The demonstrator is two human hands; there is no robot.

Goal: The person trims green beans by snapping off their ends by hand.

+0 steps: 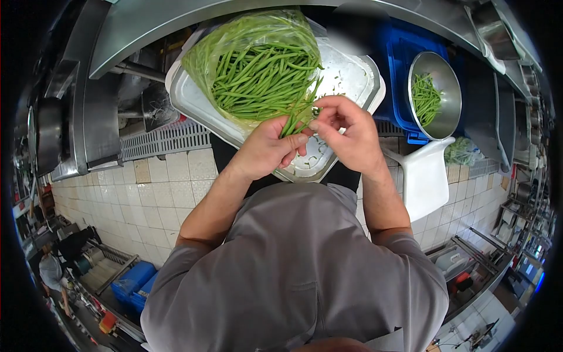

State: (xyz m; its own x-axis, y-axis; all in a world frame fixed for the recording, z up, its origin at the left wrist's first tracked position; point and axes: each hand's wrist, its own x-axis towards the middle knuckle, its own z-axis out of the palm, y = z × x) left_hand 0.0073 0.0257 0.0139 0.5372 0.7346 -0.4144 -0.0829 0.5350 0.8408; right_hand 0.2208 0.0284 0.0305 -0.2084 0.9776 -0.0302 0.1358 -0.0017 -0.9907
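Observation:
Several green beans [291, 124] are bunched in my left hand [268, 146], whose fingers are closed round them. Thumb and fingers of my right hand [347, 134] pinch at the far ends of that bunch; what exactly sits between them is too small to make out. Just beyond both hands, a clear plastic bag [202, 64] lies open, full of loose green beans [264, 79]. It rests on a metal tray [352, 56], where small green trimmings [316, 154] are scattered under and beside my hands.
To the right, a steel bowl [451, 97] holding some green beans stands on a blue crate [399, 76]. A white chair [427, 179] is close by my right arm. Overhead runs a steel shelf edge [234, 12]. Another person [51, 271] is far off at lower left.

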